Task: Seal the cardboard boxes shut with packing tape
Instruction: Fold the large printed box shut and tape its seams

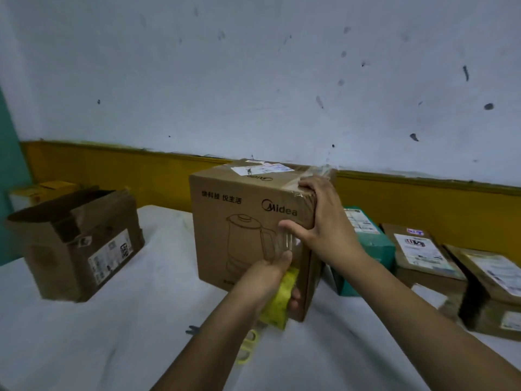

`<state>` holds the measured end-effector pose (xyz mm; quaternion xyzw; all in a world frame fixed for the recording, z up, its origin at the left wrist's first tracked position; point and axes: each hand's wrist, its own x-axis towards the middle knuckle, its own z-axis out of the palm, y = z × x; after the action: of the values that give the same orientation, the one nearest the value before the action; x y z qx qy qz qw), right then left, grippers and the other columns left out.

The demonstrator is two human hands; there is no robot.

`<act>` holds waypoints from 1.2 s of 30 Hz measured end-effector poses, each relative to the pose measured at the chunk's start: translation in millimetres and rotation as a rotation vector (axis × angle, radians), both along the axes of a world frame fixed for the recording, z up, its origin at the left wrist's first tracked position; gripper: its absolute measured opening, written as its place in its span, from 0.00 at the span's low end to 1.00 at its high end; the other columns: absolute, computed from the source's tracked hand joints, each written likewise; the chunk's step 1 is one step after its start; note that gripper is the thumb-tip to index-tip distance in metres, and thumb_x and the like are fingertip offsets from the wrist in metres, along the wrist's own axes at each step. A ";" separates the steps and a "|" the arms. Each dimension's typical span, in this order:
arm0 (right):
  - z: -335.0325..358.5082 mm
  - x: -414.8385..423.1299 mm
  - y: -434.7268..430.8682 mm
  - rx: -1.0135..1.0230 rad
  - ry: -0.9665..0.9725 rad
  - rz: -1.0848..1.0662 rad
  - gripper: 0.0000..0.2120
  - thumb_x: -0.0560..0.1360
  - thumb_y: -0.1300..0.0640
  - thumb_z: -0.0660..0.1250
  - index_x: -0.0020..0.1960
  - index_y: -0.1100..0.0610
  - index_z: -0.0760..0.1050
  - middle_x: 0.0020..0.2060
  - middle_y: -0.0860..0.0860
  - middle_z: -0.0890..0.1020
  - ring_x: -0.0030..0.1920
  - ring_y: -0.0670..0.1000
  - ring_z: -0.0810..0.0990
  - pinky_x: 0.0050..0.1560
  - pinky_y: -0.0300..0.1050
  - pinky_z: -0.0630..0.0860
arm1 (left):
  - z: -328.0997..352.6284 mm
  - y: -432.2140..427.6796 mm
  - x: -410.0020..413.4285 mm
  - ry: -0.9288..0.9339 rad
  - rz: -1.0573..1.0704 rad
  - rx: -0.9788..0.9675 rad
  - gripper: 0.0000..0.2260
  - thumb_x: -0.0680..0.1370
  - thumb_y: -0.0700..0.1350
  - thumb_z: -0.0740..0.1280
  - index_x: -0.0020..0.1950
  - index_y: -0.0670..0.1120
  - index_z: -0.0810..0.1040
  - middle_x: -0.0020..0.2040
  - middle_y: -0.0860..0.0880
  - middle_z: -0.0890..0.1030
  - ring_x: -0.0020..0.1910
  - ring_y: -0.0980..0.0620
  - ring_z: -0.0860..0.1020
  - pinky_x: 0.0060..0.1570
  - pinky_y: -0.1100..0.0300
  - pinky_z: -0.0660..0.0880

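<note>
A brown Midea cardboard box [239,221] with a kettle drawing stands upright in the middle of the white-covered table [112,320]. Clear tape runs over its top right corner and down the front. My right hand [324,221] presses flat against that upper right corner, fingers over the top edge and thumb on the front face. My left hand [270,280] grips a tape roll with a yellow core [279,300] low against the box's front right edge. A clear strip of tape stretches from the roll up toward my right thumb.
An open, worn cardboard box [76,244] sits at the left. A green box [363,249] and two labelled brown boxes [428,258] line up at the right. Yellow-handled scissors [248,345] lie on the cloth under my left forearm. A wall stands behind.
</note>
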<state>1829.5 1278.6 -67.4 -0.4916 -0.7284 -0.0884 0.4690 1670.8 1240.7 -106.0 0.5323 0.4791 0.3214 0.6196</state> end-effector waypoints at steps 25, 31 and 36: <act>-67.6 -10.3 8.8 -0.287 0.351 -0.034 0.62 0.64 0.31 0.71 0.78 0.46 0.30 0.79 0.43 0.38 0.79 0.44 0.41 0.79 0.52 0.50 | -38.6 112.1 -104.9 0.266 0.550 0.401 0.45 0.70 0.69 0.66 0.79 0.45 0.56 0.76 0.42 0.64 0.73 0.41 0.67 0.69 0.44 0.69; -71.0 -6.2 23.3 -0.391 0.636 0.106 0.56 0.63 0.24 0.68 0.77 0.35 0.36 0.79 0.45 0.54 0.78 0.48 0.58 0.76 0.57 0.60 | -43.9 120.0 -92.9 0.232 0.498 0.448 0.38 0.72 0.68 0.65 0.73 0.45 0.66 0.70 0.45 0.75 0.67 0.43 0.74 0.66 0.48 0.73; -3.4 0.8 27.0 -0.646 1.004 0.270 0.53 0.62 0.34 0.78 0.77 0.51 0.57 0.65 0.52 0.78 0.58 0.52 0.82 0.60 0.54 0.79 | 27.7 105.9 -106.1 0.524 0.622 0.636 0.33 0.72 0.74 0.61 0.60 0.47 0.75 0.55 0.47 0.80 0.54 0.42 0.79 0.53 0.48 0.77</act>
<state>1830.2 1305.6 -70.8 -0.4941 -0.4643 0.4394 0.5893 1564.7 1346.6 -78.3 0.5895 0.6322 0.4762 0.1615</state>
